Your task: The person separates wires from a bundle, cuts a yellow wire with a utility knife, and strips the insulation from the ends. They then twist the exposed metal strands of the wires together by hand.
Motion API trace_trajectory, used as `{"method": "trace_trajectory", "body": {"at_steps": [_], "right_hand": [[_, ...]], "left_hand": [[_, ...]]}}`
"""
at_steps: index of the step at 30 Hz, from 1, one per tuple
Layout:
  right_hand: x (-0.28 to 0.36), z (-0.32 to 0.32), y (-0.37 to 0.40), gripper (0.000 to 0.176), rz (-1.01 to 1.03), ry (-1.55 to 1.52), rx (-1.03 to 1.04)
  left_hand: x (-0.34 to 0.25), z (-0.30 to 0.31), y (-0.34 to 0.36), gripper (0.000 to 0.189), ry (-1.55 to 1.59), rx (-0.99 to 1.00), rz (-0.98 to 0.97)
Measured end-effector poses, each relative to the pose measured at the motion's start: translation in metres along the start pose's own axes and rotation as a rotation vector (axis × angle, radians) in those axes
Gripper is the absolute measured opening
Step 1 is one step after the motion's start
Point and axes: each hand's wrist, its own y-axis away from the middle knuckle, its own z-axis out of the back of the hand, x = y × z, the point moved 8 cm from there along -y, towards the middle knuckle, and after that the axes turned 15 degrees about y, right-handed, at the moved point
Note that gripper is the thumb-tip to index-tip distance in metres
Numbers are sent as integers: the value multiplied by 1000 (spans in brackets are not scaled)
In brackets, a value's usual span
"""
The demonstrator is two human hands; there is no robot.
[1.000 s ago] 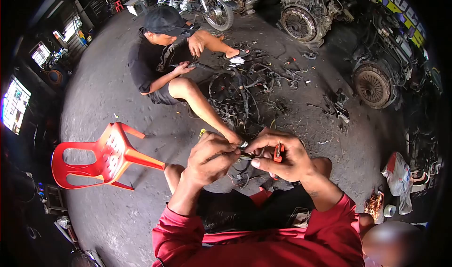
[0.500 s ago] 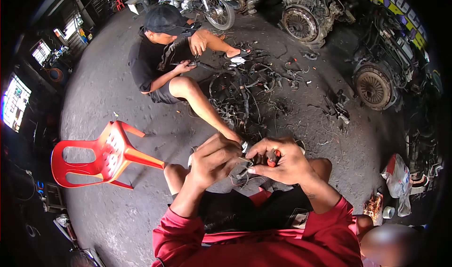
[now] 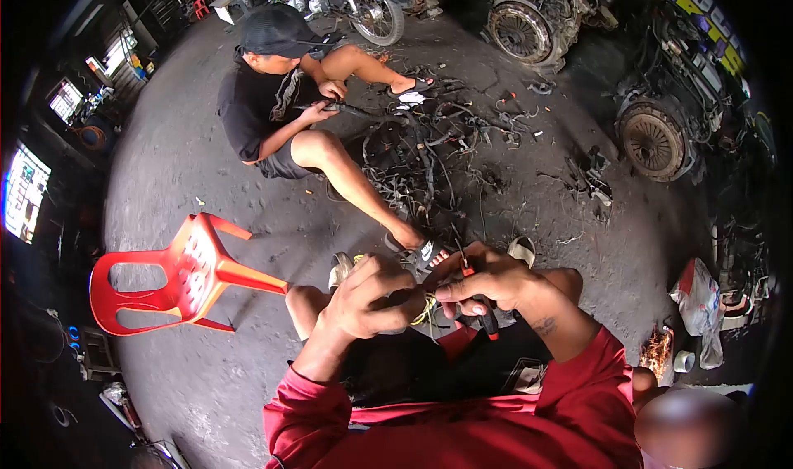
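My right hand (image 3: 496, 283) is closed around a screwdriver (image 3: 491, 324) with a red and black handle. Its thin shaft points up and away from me, above the fingers. Close by on the left, my left hand (image 3: 376, 297) has its fingers curled in a pinch; whatever lies between them is hidden. Thin yellowish wires (image 3: 426, 312) hang just below and between the two hands, over my lap. A large tangle of dark wiring harness (image 3: 425, 159) spreads across the floor beyond my hands.
A co-worker (image 3: 277, 97) in a black cap sits on the floor, holding a thick dark cable. A red plastic chair (image 3: 194, 266) lies tipped at left. Engines (image 3: 652, 142) stand at right, a red motorcycle (image 3: 376, 14) at the back, and a plastic bag (image 3: 698, 299) at right.
My right hand has turned, so the screwdriver's shaft and handle now show lengthwise. My left hand has shifted slightly down. The co-worker's upper hand has lowered to the cable.
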Motion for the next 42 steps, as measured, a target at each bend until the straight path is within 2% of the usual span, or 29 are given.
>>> {"method": "trace_trajectory", "body": {"at_steps": [3, 6, 9, 11, 13, 15, 16, 19, 21, 23, 25, 27, 29, 32, 33, 35, 36, 37, 39, 40, 41, 42], "right_hand": [[-6, -5, -3, 20, 3, -37, 97], [-4, -9, -2, 18, 80, -92, 122], [6, -5, 3, 15, 160, -77, 16], [21, 3, 13, 13, 299, 51, -158], [14, 4, 17, 10, 341, 57, -235], [22, 9, 30, 7, 480, 186, -418], [22, 9, 32, 5, 558, 193, -444], [16, 9, 38, 6, 627, 99, -524], [17, 7, 41, 8, 669, 82, -534], [10, 6, 43, 8, 701, 59, -553], [4, 5, 39, 9, 707, 25, -565], [-3, 6, 37, 10, 716, -175, -541], [-5, 4, 36, 10, 709, -199, -529], [-7, -4, 30, 12, 688, -450, -352], [-9, -4, 29, 12, 686, -451, -349], [-22, -13, 20, 13, 527, -671, -205], [-24, -14, 18, 13, 473, -673, -179], [-22, -13, 19, 13, 471, -671, -179], [-26, -5, 21, 16, 331, -303, -342], [-24, -1, 24, 18, 339, -101, -357], [-24, -1, 24, 18, 337, -103, -359], [-19, 2, 28, 17, 357, 56, -440]], "left_hand": [[-4, -1, 2, 26, -2, -34, -88], [3, 2, 3, 26, 58, -71, -47], [11, 6, 7, 25, 75, -78, 32], [19, 10, 3, 24, 141, -130, 191], [18, 11, 1, 23, 150, -172, 235], [22, 8, 7, 21, 162, -206, 302], [21, 6, 7, 21, 162, -206, 303], [22, -4, 8, 19, 244, -201, 391], [27, -8, 11, 17, 313, -245, 541], [30, -9, 13, 17, 312, -239, 532], [33, -10, 14, 17, 307, -234, 519], [37, -13, 15, 18, 330, -209, 551], [38, -11, 16, 17, 343, -206, 564], [42, -12, 15, 16, 352, -185, 554], [42, -12, 14, 15, 349, -168, 533], [43, -13, 13, 15, 342, -160, 547], [44, -15, 13, 15, 337, -148, 554], [44, -14, 13, 15, 338, -152, 554], [39, -8, 11, 17, 252, -137, 470], [38, -8, 9, 17, 254, -135, 471], [36, -9, 6, 18, 244, -120, 463], [34, -10, 5, 19, 233, -108, 458]]}}
